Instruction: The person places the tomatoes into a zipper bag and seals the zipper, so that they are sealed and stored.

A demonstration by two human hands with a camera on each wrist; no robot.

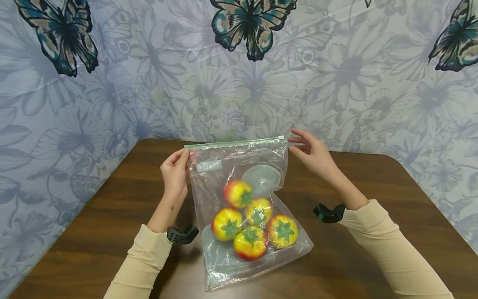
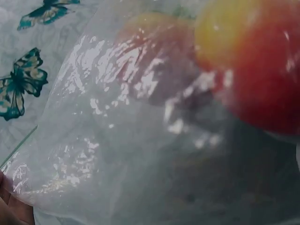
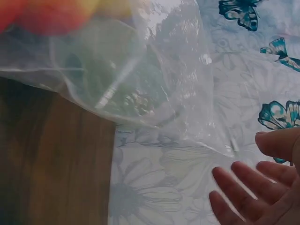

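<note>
A clear plastic zip bag [image 1: 231, 174] with a green slider strip [image 1: 239, 143] along its top is held up over the table. Inside it are several red-and-yellow tomato-like fruits [image 1: 250, 243] with green star-shaped tops. My left hand [image 1: 174, 172] pinches the bag's upper left corner between thumb and fingers. The white slider [image 1: 281, 137] sits at the strip's right end. Beside that end is my right hand [image 1: 311, 153], its fingers loosely extended. In the right wrist view, a gap shows between the right fingers [image 3: 248, 192] and the bag's corner.
Beneath the bag lies a brown wooden table [image 1: 123, 216], its far edge close behind the hands. A pale floral cloth [image 1: 157, 83] with butterflies hangs behind it. Each wrist wears a black band [image 1: 329, 213].
</note>
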